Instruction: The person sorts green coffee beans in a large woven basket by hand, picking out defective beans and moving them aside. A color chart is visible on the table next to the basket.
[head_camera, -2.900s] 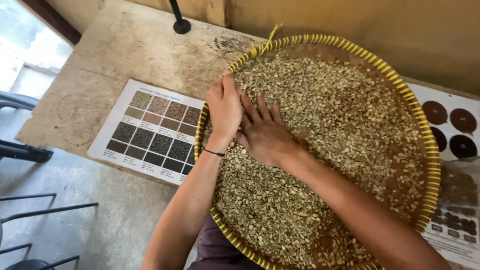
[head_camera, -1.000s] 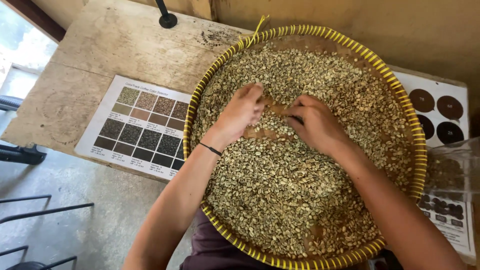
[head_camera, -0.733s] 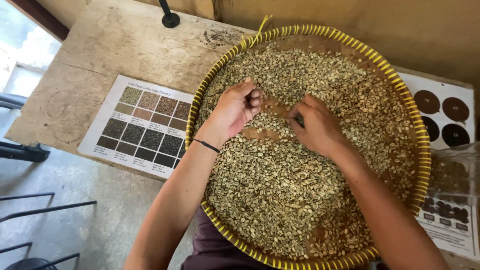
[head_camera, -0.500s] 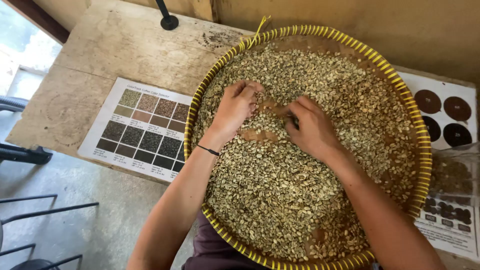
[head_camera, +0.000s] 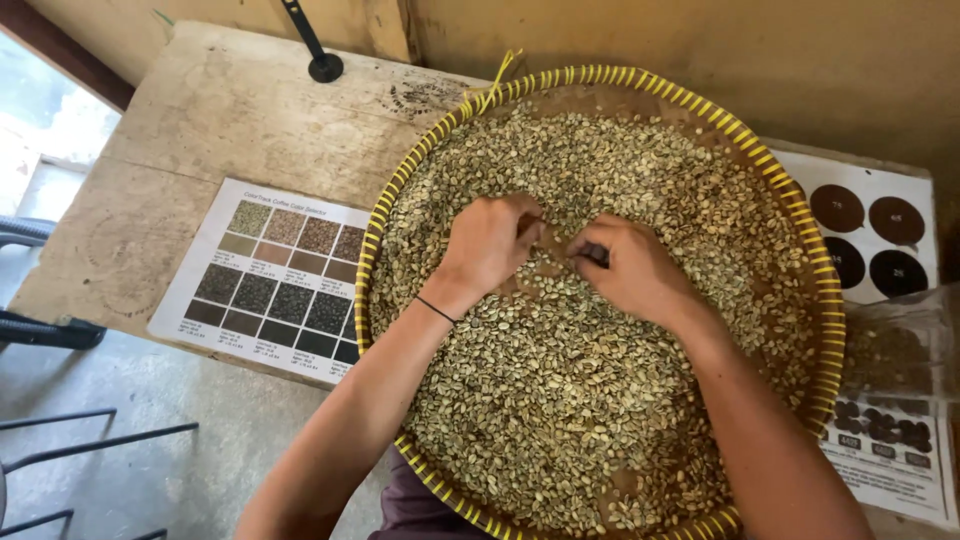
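Both hands drew closer together since half second earlier, fingers now curled inward. Left hand (head_camera: 488, 243) and right hand (head_camera: 633, 270) rested near middle of green coffee beans (head_camera: 560, 400), fingertips almost meeting. Fingers of both bent, pinching among beans; whether any bean was gripped, cannot tell. Beans filled round woven tray with yellow rim (head_camera: 822, 300), brown base showing between hands. Tray sat on wooden table (head_camera: 200, 130), overlapping colour chart sheet (head_camera: 275, 275). Clear bag (head_camera: 890, 350) holding beans lay right of tray.
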